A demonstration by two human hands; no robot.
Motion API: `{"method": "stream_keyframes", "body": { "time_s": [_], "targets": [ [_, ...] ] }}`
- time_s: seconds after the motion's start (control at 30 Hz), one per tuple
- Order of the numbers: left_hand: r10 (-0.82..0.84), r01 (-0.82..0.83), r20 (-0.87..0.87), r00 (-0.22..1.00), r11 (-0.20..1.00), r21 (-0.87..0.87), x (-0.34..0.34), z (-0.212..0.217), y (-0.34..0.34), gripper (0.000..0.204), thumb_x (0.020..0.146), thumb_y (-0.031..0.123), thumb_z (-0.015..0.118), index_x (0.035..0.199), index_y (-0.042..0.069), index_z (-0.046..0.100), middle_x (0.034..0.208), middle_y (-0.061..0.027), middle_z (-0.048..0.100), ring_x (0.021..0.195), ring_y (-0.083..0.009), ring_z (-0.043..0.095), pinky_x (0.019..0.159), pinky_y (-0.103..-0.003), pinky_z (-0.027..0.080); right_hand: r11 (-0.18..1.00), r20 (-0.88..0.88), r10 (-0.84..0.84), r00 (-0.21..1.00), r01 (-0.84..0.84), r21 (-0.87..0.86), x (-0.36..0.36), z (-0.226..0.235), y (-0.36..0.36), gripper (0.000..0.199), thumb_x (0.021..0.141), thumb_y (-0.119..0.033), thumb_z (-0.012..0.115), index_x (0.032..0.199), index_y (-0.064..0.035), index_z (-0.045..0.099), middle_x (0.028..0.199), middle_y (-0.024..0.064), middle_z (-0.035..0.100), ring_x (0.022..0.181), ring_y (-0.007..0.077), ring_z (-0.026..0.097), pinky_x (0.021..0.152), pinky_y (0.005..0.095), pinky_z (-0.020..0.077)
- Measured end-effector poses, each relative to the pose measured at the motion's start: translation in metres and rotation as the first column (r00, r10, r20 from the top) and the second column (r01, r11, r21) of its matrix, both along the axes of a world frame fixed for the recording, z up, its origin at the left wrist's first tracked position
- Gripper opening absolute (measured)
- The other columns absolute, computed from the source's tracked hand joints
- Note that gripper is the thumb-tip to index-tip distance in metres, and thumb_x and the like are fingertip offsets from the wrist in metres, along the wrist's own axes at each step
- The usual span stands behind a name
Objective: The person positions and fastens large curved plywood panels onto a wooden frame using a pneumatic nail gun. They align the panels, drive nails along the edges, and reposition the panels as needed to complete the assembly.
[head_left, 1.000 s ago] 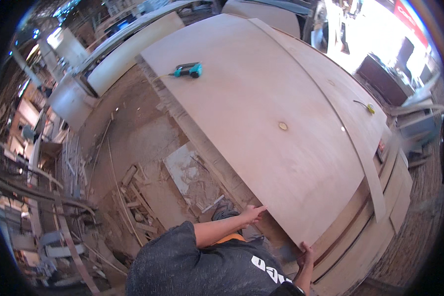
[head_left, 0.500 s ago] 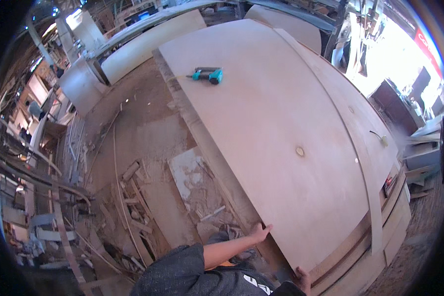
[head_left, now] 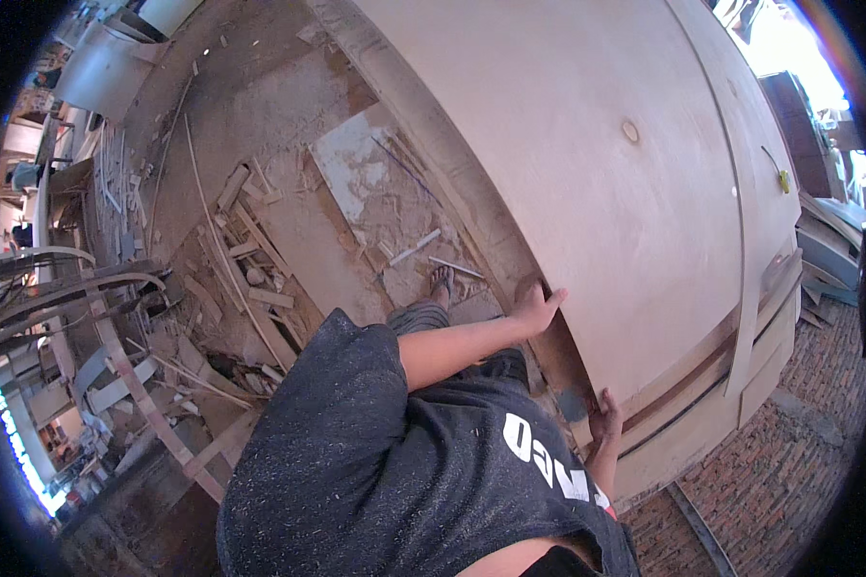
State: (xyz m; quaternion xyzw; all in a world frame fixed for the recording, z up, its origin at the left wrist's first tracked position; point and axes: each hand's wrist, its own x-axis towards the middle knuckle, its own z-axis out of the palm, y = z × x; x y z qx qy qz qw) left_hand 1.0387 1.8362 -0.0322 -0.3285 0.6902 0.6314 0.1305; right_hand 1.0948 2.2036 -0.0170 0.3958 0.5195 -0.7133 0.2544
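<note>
A large pale plywood sheet (head_left: 587, 212) lies on top of a stack of boards to my right. On its long left edge, near the close corner, my left hand (head_left: 537, 310) is closed, thumb on top and fingers hidden beneath. My right hand (head_left: 605, 421) holds the same sheet at its near corner, fingertips upright against the edge. A dark gap shows under the sheet between my two hands. Along the sheet's right part runs a long narrow wooden strip (head_left: 731, 173), which overhangs the near end.
Boards (head_left: 683, 447) are stacked below the sheet, over a brick floor (head_left: 770, 462). Wood offcuts (head_left: 260, 260) and a whitish panel (head_left: 354, 163) litter the dusty ground to my left. Farther left are curved wooden frames (head_left: 67, 279). A small yellow-green object (head_left: 783, 181) lies at the sheet's far right.
My view has tilted down and nearer my body, so the teal power tool on the sheet has left the picture. Both hands stay at the sheet's edge.
</note>
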Motion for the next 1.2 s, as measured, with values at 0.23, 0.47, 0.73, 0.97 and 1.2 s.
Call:
{"method": "stream_keyframes", "body": {
  "time_s": [0.23, 0.47, 0.73, 0.97, 1.2],
  "targets": [
    [0.085, -0.084, 0.046, 0.995, 0.996, -0.033, -0.003, -0.001, 0.004, 0.075, 0.098, 0.058, 0.065, 0.125, -0.012, 0.063, 0.128, -0.0358, 0.067, 0.124, -0.0487, 0.064, 0.105, -0.053, 0.049, 0.993, 0.001, -0.007, 1.000, 0.007, -0.117, -0.028, -0.012, 0.020, 0.063, 0.097, -0.022, 0.074, 0.152, -0.0048, 0.048, 0.147, 0.0129, 0.060, 0.135, 0.0368, 0.058, 0.114, 0.0566, 0.0479],
    [0.242, -0.234, 0.084, 0.967, 0.968, -0.095, -0.010, -0.011, 0.018, 0.076, 0.097, 0.057, 0.064, 0.124, -0.013, 0.063, 0.128, -0.0356, 0.067, 0.124, -0.0481, 0.065, 0.106, -0.054, 0.050, 0.981, -0.061, 0.115, 0.991, -0.123, -0.151, -0.033, -0.029, 0.022, 0.063, 0.096, -0.027, 0.076, 0.149, -0.0022, 0.051, 0.146, 0.0166, 0.062, 0.136, 0.0381, 0.057, 0.120, 0.0572, 0.0416],
    [0.378, -0.345, 0.140, 0.915, 0.914, -0.212, -0.009, -0.031, 0.041, 0.083, 0.095, 0.064, 0.062, 0.129, -0.012, 0.060, 0.134, -0.0354, 0.064, 0.128, -0.0481, 0.062, 0.108, -0.054, 0.048, 0.954, -0.133, 0.129, 0.983, -0.159, -0.254, -0.027, -0.034, 0.020, 0.065, 0.100, -0.031, 0.072, 0.153, -0.0028, 0.047, 0.149, 0.0180, 0.059, 0.140, 0.0377, 0.055, 0.121, 0.0577, 0.0393],
    [0.556, -0.553, -0.050, 0.829, 0.830, 0.073, 0.010, -0.071, 0.040, 0.083, 0.100, 0.070, 0.050, 0.133, -0.005, 0.060, 0.132, -0.0209, 0.068, 0.121, -0.0367, 0.065, 0.106, -0.047, 0.047, 0.967, -0.177, 0.115, 0.978, -0.150, -0.204, -0.031, -0.012, 0.013, 0.067, 0.092, -0.023, 0.078, 0.149, -0.0012, 0.050, 0.144, 0.0173, 0.061, 0.134, 0.0376, 0.058, 0.119, 0.0563, 0.0428],
    [0.650, -0.657, 0.236, 0.723, 0.540, 0.525, 0.009, 0.003, 0.036, 0.067, 0.100, 0.072, 0.049, 0.136, 0.016, 0.062, 0.125, -0.0068, 0.070, 0.118, -0.0249, 0.064, 0.101, -0.046, 0.047, 0.975, -0.236, 0.057, 0.970, -0.105, -0.197, -0.034, -0.002, -0.004, 0.066, 0.089, -0.017, 0.078, 0.148, -0.0014, 0.051, 0.138, 0.0163, 0.064, 0.125, 0.0375, 0.064, 0.113, 0.0566, 0.0493]
  ]
}}
